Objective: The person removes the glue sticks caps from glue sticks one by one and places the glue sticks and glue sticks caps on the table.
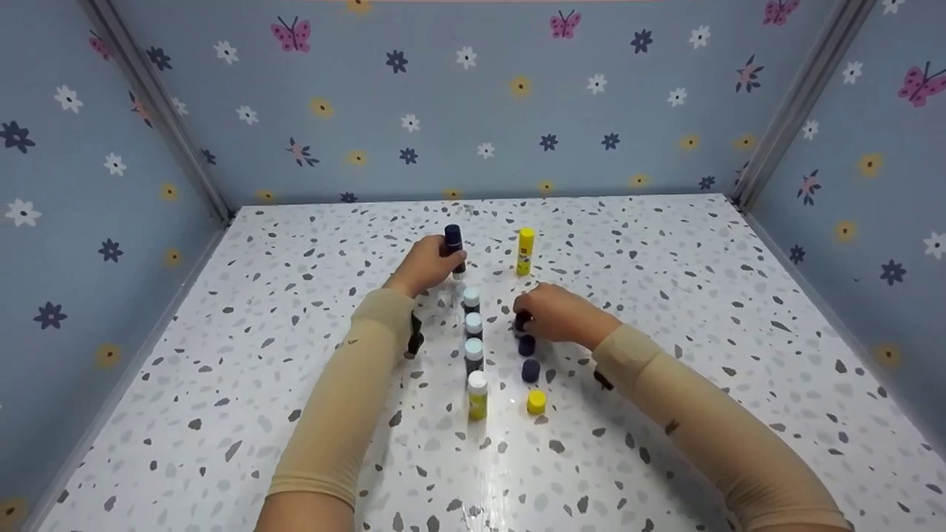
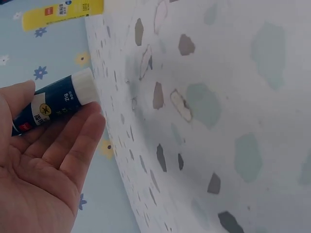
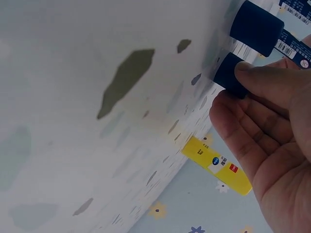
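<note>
My left hand grips a dark blue glue stick upright, its white base toward the table in the left wrist view. Thumb and fingers lie on either side of its labelled barrel. My right hand pinches a dark blue cap low over the table. Close beside it is another dark blue cap. In the head view, two dark blue caps stand nearer the front, followed by a yellow cap. Between the hands runs a row of white-topped dark blue glue sticks, with a yellow one at its front end.
A capped yellow glue stick stands upright at the back, right of the left hand. The speckled white table meets patterned blue panels at the back and both sides.
</note>
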{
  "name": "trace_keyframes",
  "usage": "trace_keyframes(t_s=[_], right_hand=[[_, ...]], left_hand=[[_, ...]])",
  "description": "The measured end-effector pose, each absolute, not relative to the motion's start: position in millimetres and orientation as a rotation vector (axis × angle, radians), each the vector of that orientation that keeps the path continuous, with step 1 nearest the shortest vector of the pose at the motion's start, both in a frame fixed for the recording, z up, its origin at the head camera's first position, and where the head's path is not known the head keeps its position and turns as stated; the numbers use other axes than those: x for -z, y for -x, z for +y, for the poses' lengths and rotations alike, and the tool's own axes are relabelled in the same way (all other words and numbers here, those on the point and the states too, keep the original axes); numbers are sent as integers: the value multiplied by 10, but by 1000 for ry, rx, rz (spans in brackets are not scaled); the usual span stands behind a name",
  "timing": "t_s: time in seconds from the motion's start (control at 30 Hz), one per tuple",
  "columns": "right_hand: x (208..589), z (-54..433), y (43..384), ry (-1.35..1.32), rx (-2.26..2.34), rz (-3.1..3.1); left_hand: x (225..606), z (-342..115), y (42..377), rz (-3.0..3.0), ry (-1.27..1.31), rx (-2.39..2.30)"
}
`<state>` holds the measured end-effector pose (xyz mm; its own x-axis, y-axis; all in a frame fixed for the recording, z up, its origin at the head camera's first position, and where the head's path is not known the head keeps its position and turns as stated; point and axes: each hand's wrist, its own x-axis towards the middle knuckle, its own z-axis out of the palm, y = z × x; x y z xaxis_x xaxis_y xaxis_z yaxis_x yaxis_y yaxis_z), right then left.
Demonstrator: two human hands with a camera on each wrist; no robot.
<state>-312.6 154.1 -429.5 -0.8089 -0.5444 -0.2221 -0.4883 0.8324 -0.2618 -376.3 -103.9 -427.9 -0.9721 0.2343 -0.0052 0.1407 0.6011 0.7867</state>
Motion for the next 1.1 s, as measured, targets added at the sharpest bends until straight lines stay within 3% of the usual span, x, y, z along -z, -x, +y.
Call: trace_keyframes(t_s=[0.37, 0.83, 1.1], right_hand=[[4284, 1553, 3139, 870, 214, 2739], [4238, 1542, 3141, 778, 252, 2712], [4146, 1564, 3126, 896, 278, 2777]], left_hand=[[4151, -1205, 3596, 2685, -382, -1415], [4049, -1344, 3421, 2701, -410, -1456], [4029, -1406, 3282, 2765, -447, -1349]])
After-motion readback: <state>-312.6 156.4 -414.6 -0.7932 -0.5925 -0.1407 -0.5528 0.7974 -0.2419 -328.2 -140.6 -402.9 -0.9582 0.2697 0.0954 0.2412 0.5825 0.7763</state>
